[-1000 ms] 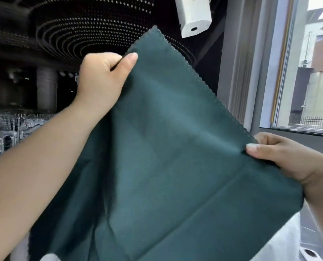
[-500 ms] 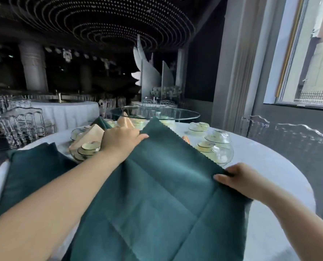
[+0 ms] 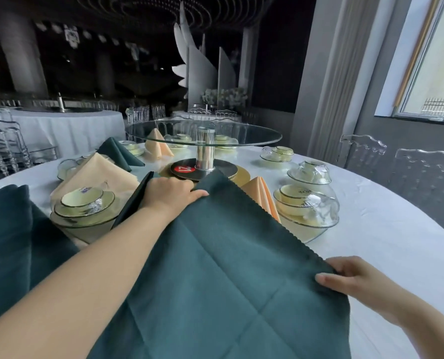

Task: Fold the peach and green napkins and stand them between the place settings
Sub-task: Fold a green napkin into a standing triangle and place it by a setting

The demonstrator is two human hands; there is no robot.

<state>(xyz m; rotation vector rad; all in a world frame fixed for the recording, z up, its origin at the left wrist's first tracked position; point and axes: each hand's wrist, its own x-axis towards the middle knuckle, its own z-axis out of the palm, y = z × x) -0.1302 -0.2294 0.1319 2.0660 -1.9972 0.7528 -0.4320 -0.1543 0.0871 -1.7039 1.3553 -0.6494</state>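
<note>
A large dark green napkin (image 3: 223, 275) is spread open over the near part of the round white table (image 3: 386, 229). My left hand (image 3: 170, 193) grips its far corner near the table's middle. Its right corner is pinched by my right hand (image 3: 350, 278). A folded peach napkin (image 3: 261, 194) stands just beyond the cloth, beside a wrapped place setting (image 3: 306, 206). Another place setting (image 3: 83, 203) sits on a flat peach napkin (image 3: 99, 174) at the left. Further back stand a folded green napkin (image 3: 117, 154) and a peach one (image 3: 157, 146).
A glass turntable (image 3: 202, 130) on a metal post rises from the table's middle, over a black and gold base. A pile of green napkins (image 3: 8, 242) lies at the near left. More wrapped settings ring the table. Clear chairs (image 3: 423, 172) stand at the right.
The green napkin, held up in the air before my face a second ago, has come down flat over the table. Both hands kept their corners and moved down and forward.
</note>
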